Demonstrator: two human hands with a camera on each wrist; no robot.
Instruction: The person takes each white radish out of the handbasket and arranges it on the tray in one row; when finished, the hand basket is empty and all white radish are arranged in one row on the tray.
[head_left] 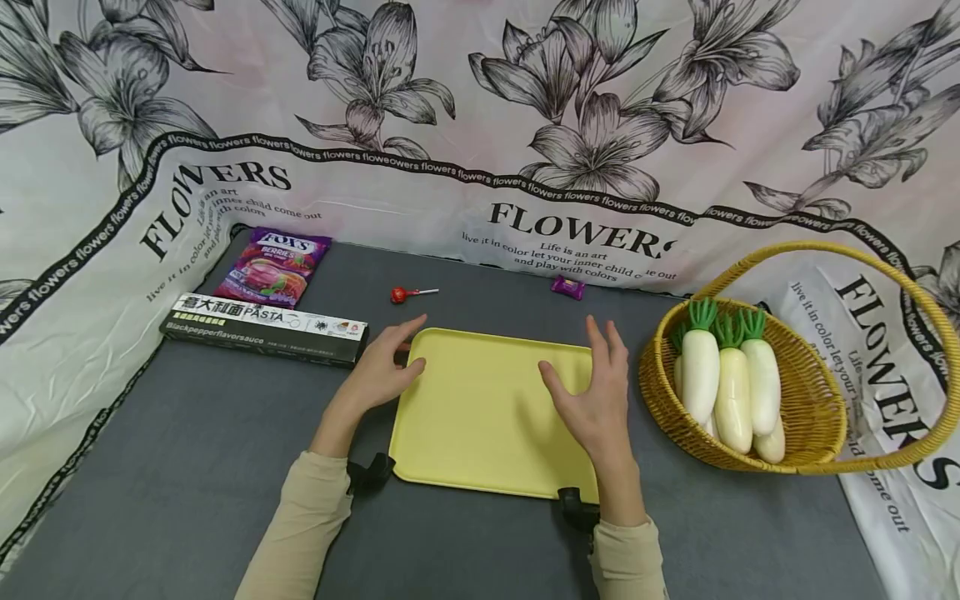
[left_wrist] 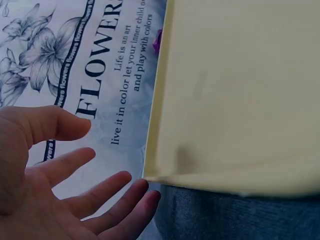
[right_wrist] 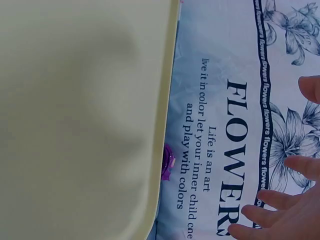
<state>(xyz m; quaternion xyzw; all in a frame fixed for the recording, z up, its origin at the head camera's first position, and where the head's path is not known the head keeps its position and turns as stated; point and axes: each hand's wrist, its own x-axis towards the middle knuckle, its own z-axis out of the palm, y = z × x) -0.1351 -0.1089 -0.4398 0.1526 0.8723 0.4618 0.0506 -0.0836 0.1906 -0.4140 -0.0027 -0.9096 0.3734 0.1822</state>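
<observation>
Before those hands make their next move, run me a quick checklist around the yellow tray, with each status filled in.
1. Left hand free: ok, holding nothing.
2. Right hand free: ok, holding nothing.
3. Yellow tray gripped: not ok, neither hand grips it.
4. Left hand touching the tray: cannot tell; its thumb overlaps the left edge in the head view.
5. Red lollipop off the tray: ok, on the table beyond the far edge.
6. White radishes inside the basket: ok.
</observation>
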